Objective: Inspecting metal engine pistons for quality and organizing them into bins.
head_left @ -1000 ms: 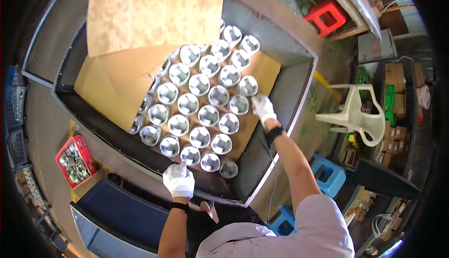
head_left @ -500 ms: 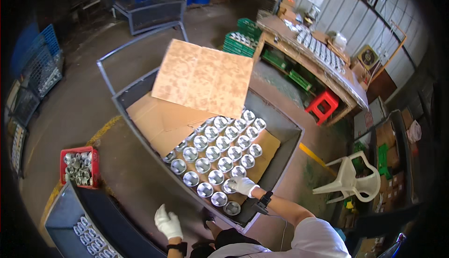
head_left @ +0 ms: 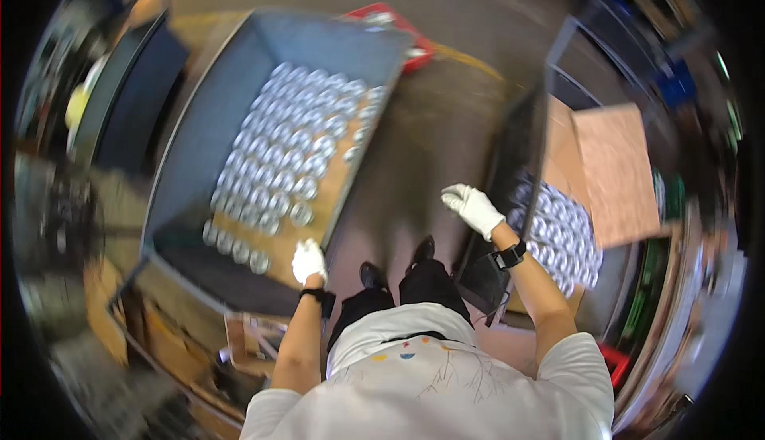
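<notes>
My left hand (head_left: 309,263), in a white glove, is over the near right corner of a grey metal bin (head_left: 267,33). Its fingers are smeared by motion, and no held thing shows. Rows of silver metal pistons (head_left: 275,145) stand on brown cardboard in that bin. My right hand (head_left: 476,212), also gloved, is above the gap between the bins. Its fingers reach out to the left, apart from the thumb, with nothing visible in them. Beside it on the right, more pistons (head_left: 558,233) fill a second dark bin (head_left: 610,304), partly under cardboard sheets (head_left: 617,173).
A red crate (head_left: 418,59) stands past the left bin's far right corner. Floor (head_left: 430,153) shows between the two bins, with my feet at its near end. Another dark bin (head_left: 135,97) is at the far left. A blue-grey rail (head_left: 562,41) rises behind the right bin.
My view has swung left, bringing the left bin to the front. My right hand has come away from the pistons in the right bin. My left hand has moved over the left bin.
</notes>
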`<state>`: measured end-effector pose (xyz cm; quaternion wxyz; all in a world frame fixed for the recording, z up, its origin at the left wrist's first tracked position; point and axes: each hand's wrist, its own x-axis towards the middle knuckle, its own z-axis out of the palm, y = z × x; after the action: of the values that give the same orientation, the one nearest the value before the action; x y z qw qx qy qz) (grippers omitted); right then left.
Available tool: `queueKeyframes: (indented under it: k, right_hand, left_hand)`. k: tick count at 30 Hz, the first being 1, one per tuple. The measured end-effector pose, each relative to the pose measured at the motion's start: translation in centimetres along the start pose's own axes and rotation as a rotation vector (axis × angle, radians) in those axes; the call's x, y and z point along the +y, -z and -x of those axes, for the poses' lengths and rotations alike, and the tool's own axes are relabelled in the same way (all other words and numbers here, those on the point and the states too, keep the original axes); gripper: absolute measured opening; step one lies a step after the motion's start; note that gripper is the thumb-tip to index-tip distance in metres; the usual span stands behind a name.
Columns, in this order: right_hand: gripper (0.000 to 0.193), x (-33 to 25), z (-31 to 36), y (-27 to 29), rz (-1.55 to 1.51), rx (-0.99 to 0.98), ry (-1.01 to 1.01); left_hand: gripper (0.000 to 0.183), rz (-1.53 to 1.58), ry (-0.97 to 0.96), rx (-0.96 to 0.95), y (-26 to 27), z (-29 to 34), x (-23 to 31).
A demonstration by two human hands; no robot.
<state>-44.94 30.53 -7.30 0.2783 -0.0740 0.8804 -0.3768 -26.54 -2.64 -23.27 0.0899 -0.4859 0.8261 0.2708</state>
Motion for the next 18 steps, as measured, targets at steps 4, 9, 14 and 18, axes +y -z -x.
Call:
queueKeyframes:
  k: [4,9,14,18]
  right_hand:
    - [0.037,-8.8,-7.5,-6.1,0.163,-0.200,0.217]
    - [0.036,-17.0,-15.5,-13.9,0.281,-0.469,0.436]
    - [0.036,-21.8,-25.0,-22.0,0.522,-0.710,0.518]
    - [0.033,-20.4,-33.9,-30.0,0.621,-0.752,0.818]
  left_hand:
    - [0.055,0.007,0.160,-0.099,0.4,-0.4,-4.1]
    - [0.054,0.067,0.261,-0.002,0.0,0.2,-5.7]
    - [0.049,0.062,0.427,0.105,-0.3,0.2,-5.0]
    - [0.044,0.049,0.557,0.148,0.6,-0.5,-2.8]
